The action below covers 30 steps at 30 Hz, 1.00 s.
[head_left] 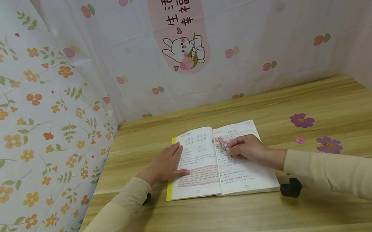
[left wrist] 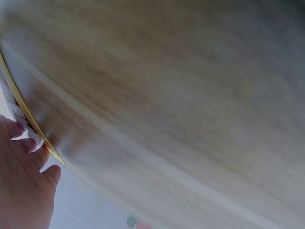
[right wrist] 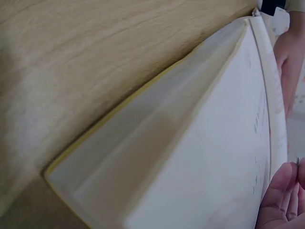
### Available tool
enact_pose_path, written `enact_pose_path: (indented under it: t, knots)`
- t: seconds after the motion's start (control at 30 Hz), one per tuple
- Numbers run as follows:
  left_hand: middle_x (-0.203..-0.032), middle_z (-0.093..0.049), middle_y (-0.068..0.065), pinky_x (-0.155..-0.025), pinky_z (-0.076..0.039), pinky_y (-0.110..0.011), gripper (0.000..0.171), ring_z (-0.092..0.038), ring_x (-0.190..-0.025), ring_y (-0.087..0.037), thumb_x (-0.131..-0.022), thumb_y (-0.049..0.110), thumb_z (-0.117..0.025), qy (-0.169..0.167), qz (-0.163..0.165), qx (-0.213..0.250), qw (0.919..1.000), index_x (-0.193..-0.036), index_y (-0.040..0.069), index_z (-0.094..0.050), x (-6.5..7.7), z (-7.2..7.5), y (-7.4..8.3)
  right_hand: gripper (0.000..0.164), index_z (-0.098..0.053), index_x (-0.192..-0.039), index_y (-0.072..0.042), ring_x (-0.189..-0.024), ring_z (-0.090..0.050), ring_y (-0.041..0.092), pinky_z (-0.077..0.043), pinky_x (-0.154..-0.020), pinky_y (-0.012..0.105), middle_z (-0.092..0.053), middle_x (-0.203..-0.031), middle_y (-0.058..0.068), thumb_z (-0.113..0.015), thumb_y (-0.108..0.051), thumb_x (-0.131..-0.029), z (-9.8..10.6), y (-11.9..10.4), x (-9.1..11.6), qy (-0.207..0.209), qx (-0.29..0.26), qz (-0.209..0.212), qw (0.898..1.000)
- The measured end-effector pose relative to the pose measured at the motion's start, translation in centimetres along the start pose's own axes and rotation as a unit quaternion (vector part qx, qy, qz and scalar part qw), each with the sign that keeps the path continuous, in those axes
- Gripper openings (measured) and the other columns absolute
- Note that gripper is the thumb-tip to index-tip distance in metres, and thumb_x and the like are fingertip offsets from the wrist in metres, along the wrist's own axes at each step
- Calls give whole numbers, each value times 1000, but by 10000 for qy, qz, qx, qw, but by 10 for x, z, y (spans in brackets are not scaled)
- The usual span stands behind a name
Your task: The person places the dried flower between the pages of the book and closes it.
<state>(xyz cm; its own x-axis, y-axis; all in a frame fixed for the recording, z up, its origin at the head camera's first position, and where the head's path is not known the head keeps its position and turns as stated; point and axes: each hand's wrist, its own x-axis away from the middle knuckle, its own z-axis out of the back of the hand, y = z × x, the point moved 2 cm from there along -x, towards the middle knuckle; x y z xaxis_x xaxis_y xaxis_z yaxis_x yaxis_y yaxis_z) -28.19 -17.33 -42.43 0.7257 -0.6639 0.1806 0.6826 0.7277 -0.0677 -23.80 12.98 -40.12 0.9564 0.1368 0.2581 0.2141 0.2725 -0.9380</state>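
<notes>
An open book [head_left: 250,178] with a yellow cover edge lies on the table. My left hand [head_left: 166,165] rests on its left page, fingers and thumb spread near the outer edge. In the left wrist view, the left hand [left wrist: 24,186] touches the book's yellow edge [left wrist: 29,114]. Over the right page, my right hand [head_left: 250,148] pinches the thin stem of a pink pressed flower [head_left: 221,140] between thumb and fingertips. Its petals point towards the book's gutter. The right wrist view shows the pinching fingers [right wrist: 281,191] beside the book's pages [right wrist: 209,157].
To the book's right lie two purple flowers, a far one [head_left: 302,120] and a nearer one [head_left: 329,145], with a small pink flower [head_left: 299,140] between them. The wooden table [head_left: 193,228] meets patterned curtains [head_left: 250,44] at the back and left.
</notes>
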Motion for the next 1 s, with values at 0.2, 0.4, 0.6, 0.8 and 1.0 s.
enact_pose_path:
  t: [0.2,0.4,0.6,0.8,1.0]
  knots:
    - [-160,-12,-18,-116,-16,-41,102,-14,-146,-31,-90,75,-35,-60,50,19,10000,-154,-2,-15,-1,-2,-1,23,-67,-106,3,-75,-60,12,-54,-65,24,-66,-93,9,-72,-9,-87,-2,9,-3,-50,70,-164,9998]
    - [-160,-12,-19,-116,-15,-42,102,-14,-146,-32,-90,74,-36,-49,30,59,10000,-154,-2,-16,-1,-1,-1,23,-68,-105,3,-74,-60,13,-54,-65,25,-66,-94,10,-73,-8,-86,-4,13,-7,-100,328,-182,9992]
    - [-159,-13,-20,-116,-16,-42,101,-14,-146,-33,-90,73,-37,-48,0,75,10000,-153,-3,-16,-1,-1,-1,19,-70,-100,3,-71,-62,13,-54,-62,26,-66,-90,10,-74,-7,-84,-6,13,-9,-84,533,-105,9985]
    - [-159,-13,-20,-116,-15,-42,101,-14,-146,-33,-91,73,-37,-42,10,76,10000,-153,-3,-16,0,0,0,18,-70,-99,1,-71,-62,14,-55,-62,26,-66,-88,9,-75,-6,-84,-8,11,-10,-199,645,-149,9976]
    - [-159,-14,-20,-116,-16,-41,101,-15,-146,-32,-90,73,-38,-13,28,78,10000,-153,-3,-17,-1,0,0,19,-70,-100,2,-71,-62,14,-55,-63,27,-67,-89,9,-75,-5,-83,-11,9,-11,-340,575,-176,9976]
